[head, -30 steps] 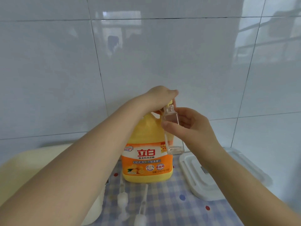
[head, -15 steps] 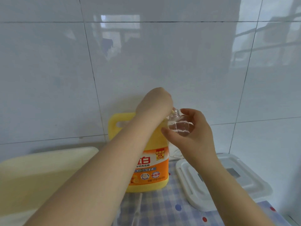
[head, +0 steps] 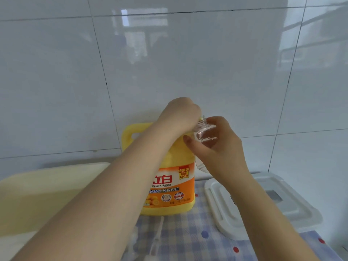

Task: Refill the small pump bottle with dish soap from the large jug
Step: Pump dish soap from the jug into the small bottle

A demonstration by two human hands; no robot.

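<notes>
R hand (head: 224, 147) round clear small bottle (head: 205, 136), L hand (head: 180, 115) curled atop yellow jug (head: 169, 187), grip unclear; label "120".

Checked cloth (head: 188, 234) bears yellow jug (head: 169, 200) and white lid (head: 293, 208).

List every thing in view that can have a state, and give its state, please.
small bottle: clear, no pump on its neck, held up tilted, looks nearly empty
large jug: upright on the cloth, top hidden by the left hand
left hand: curled over the jug's top
right hand: grips the small bottle
white lid: lies flat on the checked cloth
</notes>
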